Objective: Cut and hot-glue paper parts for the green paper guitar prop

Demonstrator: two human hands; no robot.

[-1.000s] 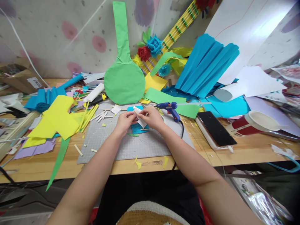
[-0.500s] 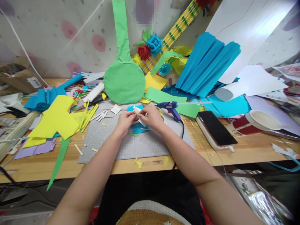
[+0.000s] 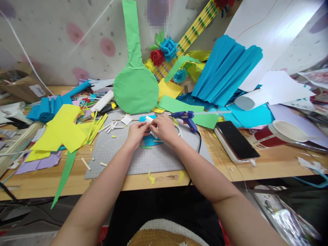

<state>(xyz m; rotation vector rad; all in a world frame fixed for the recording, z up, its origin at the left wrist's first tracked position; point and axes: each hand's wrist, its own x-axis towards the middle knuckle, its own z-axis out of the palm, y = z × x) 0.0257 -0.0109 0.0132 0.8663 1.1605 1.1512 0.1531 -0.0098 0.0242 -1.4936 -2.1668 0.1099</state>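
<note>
Between the fingertips of my left hand (image 3: 137, 134) and my right hand (image 3: 164, 128) is a small white paper piece (image 3: 149, 119), partly rolled or folded. Both hands pinch it, and my fingers cover much of it. Beneath them a blue paper piece (image 3: 153, 140) lies on the grey cutting mat (image 3: 166, 160). Left of my hands, several short white paper rolls (image 3: 111, 127) and a white paper square (image 3: 126, 119) rest on the mat. A blue glue gun (image 3: 188, 120) lies just right of my right hand, beside a partly hidden roll of tape (image 3: 178, 131).
A green paper-covered round shape with a long neck (image 3: 136, 90) leans on the wall. Yellow paper (image 3: 61, 128) lies at left, pleated blue paper (image 3: 225, 75) at back right. A phone (image 3: 237, 139) and paper cup (image 3: 278, 133) stand at right. The glue gun's cord (image 3: 200, 141) crosses the mat.
My fingers have shifted slightly around the white paper piece, and less of it shows now. My right hand has tilted a little; the things on the table stay put.
</note>
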